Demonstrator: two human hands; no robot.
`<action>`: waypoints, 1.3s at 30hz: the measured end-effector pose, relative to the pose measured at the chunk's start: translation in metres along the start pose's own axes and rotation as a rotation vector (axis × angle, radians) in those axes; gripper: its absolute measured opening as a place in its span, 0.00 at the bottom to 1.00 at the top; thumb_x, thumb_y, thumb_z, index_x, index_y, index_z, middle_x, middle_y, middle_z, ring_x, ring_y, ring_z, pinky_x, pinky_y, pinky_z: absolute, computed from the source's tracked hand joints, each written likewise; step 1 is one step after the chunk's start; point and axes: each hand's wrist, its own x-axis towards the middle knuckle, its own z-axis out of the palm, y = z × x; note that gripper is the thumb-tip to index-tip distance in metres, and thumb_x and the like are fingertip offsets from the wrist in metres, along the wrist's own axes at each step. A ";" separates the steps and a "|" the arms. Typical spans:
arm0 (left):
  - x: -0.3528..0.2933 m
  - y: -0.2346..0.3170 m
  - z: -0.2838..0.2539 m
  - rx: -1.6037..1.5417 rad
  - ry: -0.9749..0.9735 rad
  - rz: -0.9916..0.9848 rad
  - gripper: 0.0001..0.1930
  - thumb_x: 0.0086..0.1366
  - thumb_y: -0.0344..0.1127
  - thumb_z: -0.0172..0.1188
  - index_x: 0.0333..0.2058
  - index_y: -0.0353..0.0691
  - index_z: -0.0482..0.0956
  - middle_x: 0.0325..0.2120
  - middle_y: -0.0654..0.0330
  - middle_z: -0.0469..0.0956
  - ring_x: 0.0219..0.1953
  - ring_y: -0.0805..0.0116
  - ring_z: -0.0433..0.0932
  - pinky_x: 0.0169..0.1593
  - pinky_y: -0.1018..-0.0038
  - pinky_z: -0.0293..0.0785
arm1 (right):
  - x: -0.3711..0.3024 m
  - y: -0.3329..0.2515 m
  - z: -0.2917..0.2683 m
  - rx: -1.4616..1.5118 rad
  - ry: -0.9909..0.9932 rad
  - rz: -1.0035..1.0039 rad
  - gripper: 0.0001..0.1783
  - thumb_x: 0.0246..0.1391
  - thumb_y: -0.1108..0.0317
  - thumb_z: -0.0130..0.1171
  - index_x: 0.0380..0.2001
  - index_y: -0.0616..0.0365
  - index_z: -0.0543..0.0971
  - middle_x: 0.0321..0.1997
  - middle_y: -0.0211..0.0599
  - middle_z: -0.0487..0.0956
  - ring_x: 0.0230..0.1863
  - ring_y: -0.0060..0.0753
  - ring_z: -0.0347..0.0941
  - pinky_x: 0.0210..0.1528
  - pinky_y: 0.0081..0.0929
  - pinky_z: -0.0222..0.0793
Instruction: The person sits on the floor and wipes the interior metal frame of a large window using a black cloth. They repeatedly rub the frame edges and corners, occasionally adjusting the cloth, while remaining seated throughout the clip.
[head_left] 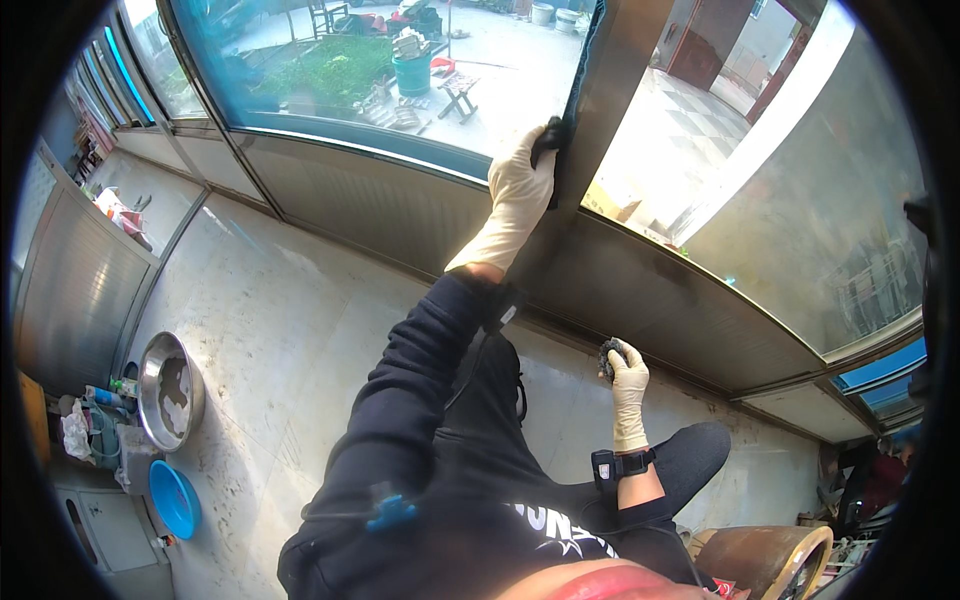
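My left hand (513,195), in a cream glove, reaches up to the metal window frame (607,95). Its fingers are closed round a small black thing (547,140) at the frame's edge; its kind I cannot make out. Lower and to the right, my right hand (628,385), gloved alike, grips a grey steel wool scrubber (607,358) with its fingertips, in front of the lower metal panel (665,310) and apart from it. A black band circles the right wrist. Through the blue-edged window pane (390,80) left of the frame a yard shows.
On the floor at left are a metal basin (192,400) and a blue plastic basin (174,500), with bags and bottles (103,420) beside them. A panelled door (90,270) stands at far left. A brown barrel-shaped container (750,555) lies at lower right, close to my bent knee.
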 end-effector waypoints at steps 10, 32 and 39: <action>0.109 0.023 -0.023 -0.084 0.375 0.287 0.17 0.59 0.31 0.71 0.47 0.35 0.81 0.40 0.51 0.83 0.43 0.55 0.83 0.51 0.67 0.77 | 0.005 -0.002 0.003 0.020 -0.033 -0.025 0.15 0.62 0.74 0.60 0.52 0.64 0.80 0.43 0.35 0.83 0.33 0.23 0.80 0.27 0.24 0.81; 0.100 -0.002 -0.052 0.427 -0.146 0.161 0.18 0.60 0.37 0.63 0.49 0.43 0.84 0.43 0.50 0.83 0.45 0.48 0.82 0.52 0.62 0.77 | -0.006 0.010 -0.018 0.053 -0.028 0.107 0.16 0.62 0.74 0.60 0.52 0.65 0.80 0.44 0.36 0.84 0.35 0.24 0.81 0.28 0.23 0.81; 0.074 -0.015 -0.058 0.291 -0.071 0.067 0.15 0.58 0.36 0.69 0.45 0.43 0.85 0.41 0.51 0.84 0.45 0.51 0.83 0.51 0.65 0.78 | 0.005 0.016 -0.025 -0.045 -0.021 0.116 0.16 0.61 0.72 0.62 0.52 0.63 0.80 0.45 0.35 0.84 0.34 0.24 0.81 0.27 0.24 0.82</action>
